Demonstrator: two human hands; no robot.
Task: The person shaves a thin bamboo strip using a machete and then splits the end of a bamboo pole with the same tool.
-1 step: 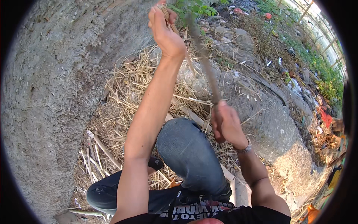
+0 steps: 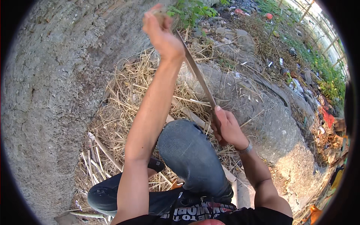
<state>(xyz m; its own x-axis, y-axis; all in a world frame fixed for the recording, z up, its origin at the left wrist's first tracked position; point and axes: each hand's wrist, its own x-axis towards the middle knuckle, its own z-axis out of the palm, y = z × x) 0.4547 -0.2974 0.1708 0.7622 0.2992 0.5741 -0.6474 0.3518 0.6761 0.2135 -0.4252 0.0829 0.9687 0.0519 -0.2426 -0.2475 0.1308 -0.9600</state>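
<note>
My left hand (image 2: 161,32) is raised at the top of the view, its fingers closed around the blurred end of a pale stalk just below a green plant (image 2: 191,9). Lower right, my right hand (image 2: 228,129) grips the handle of a long knife. The knife's narrow blade (image 2: 197,73) runs up and left until its tip reaches my left hand. A metal bracelet sits on my right wrist. My bent knee in blue jeans (image 2: 187,150) lies between the two arms.
Dry straw (image 2: 120,105) and split cane strips (image 2: 99,153) cover the ground by my legs. A rough concrete surface (image 2: 48,93) fills the left. A large grey stone (image 2: 270,112) lies on the right, with litter (image 2: 326,116) and a fence (image 2: 322,33) beyond.
</note>
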